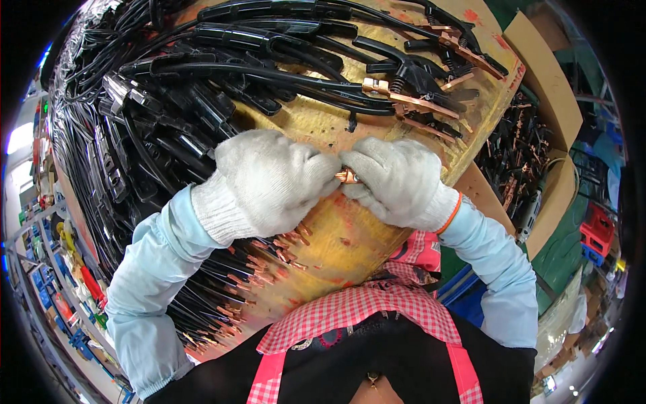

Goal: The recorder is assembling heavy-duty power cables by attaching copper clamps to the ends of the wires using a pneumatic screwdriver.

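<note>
My gloved left hand [272, 178] and gloved right hand [397, 178] meet over the table, fingers closed around a small copper-coloured piece. A short stretch of this copper cable end [347, 176] shows between the fingertips. Strands are visible on its left side; the rest is hidden inside both gloves, so what the right fingers pinch cannot be made out fully. Just beyond the hands lie black clamps with copper jaws [424, 104] attached to black cables. Under and below my left wrist, several stripped copper wire ends [266, 266] stick out from black cables.
A worn yellowish table [350, 236] carries a large heap of black cables [87, 135] and black plastic handles [202, 108] at left and far. An open cardboard box [558, 87] of copper-jawed clamps stands off the right edge. A red bin [597, 229] sits farther right.
</note>
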Available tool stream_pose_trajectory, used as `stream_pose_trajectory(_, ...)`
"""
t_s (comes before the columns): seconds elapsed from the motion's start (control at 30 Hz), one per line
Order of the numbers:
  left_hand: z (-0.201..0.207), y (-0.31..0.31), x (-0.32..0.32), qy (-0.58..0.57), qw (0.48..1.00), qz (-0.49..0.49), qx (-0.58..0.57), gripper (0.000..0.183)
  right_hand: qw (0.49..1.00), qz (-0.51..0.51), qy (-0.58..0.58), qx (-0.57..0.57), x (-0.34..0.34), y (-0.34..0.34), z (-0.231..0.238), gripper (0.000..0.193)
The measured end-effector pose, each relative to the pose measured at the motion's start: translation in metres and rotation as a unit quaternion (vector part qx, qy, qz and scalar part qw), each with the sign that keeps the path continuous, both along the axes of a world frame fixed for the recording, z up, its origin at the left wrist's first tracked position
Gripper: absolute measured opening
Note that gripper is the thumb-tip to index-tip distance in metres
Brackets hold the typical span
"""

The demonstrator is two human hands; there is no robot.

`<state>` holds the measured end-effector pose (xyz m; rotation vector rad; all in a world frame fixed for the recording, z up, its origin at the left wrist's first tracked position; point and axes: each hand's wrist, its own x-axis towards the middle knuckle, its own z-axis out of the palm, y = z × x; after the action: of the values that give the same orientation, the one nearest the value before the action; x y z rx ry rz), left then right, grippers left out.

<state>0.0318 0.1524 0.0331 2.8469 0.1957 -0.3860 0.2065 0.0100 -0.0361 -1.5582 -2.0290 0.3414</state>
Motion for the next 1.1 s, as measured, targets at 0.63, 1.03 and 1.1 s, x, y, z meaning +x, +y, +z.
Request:
stream_pose_trajectory(0.63, 0.0036, 0.0030, 0.0065, -0.027, 0.997, 0.017, -0.069, 0.011, 0.999, 0.005, 0.016, -0.031, 0.0011, 0.0051, 0.0013, 0.028)
stream_pose_trajectory(1.03, 0.0007, 0.0015, 0.0082, -0.020, 0.994, 0.045, -0.094, 0.009, 0.999, 0.020, 0.012, -0.044, 0.0055, 0.0052, 0.0015, 0.025)
stream_pose_trajectory(1.1, 0.0049, -0.0004, 0.0061, 0.001, 0.995, 0.059, -0.085, 0.009, 0.999, 0.019, 0.011, -0.044, 0.0025, 0.0071, 0.0044, 0.026)
